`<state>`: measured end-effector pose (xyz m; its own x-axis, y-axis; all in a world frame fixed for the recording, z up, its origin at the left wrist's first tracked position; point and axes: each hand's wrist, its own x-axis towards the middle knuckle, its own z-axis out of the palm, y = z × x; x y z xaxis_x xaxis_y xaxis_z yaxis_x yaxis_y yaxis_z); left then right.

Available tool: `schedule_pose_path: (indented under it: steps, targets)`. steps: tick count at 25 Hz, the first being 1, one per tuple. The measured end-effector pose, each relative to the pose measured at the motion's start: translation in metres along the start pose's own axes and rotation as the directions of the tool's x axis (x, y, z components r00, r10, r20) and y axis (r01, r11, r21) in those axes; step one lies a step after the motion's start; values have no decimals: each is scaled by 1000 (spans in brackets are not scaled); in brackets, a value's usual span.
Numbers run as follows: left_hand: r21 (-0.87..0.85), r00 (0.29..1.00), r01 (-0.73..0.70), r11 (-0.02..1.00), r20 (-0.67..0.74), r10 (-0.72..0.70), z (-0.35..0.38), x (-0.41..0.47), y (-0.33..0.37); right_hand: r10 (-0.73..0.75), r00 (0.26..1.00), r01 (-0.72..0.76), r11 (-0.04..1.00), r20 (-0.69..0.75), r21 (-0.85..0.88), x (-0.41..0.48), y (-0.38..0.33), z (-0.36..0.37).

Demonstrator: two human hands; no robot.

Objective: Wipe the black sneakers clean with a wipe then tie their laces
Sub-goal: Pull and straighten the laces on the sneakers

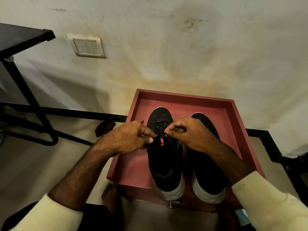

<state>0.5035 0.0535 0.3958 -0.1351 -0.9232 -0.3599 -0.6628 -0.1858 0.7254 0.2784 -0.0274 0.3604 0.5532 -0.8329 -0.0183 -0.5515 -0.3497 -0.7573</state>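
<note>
Two black sneakers with pale soles stand side by side in a red tray, toes toward the wall. The left sneaker (164, 162) has an orange logo on its tongue. My left hand (131, 139) pinches a black lace (160, 126) at the left of the tongue. My right hand (185, 132) pinches the other end of the lace at the right. My right forearm hides much of the right sneaker (208, 179). No wipe shows.
The red tray (185, 99) sits on the floor against a stained wall. A black metal table frame (25, 90) stands at the left. A small brown object (105, 128) lies on the floor by the tray. A bare foot (110, 197) is near the tray's front corner.
</note>
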Motion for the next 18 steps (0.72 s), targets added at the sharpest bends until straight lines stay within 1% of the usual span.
schedule_pose_path:
  steps: [3, 5, 7, 10, 12, 15, 18]
  targets:
    - [44, 1000, -14, 999, 1, 14, -1, 1, -1, -1, 1000, 2, 1000, 31, -27, 2, 0, -3]
    - [34, 1000, -14, 999, -9, 15, -1, 1, -2, -10, 997, 12, 1000, 83, -28, 2, 1, -6]
    - [8, 1000, -3, 1000, -15, 3, -2, 0, -2, -3, 989, -1, 1000, 145, 27, 2, 0, -9]
    - [37, 999, 12, 999, -33, -11, -2, 1, -4, 20, 976, -49, 991, 218, 128, 4, 1, -14]
    - [45, 999, 16, 999, -35, -15, -2, 2, -6, 20, 969, -60, 986, 245, 153, 5, 1, -16]
    - [25, 1000, 4, 1000, -25, -3, -1, 2, -6, 22, 976, -55, 988, 217, 146, 4, 1, -14]
    - [21, 1000, -18, 1000, -22, 18, 0, 3, -7, 19, 985, -36, 995, 172, 96, 5, 2, -10]
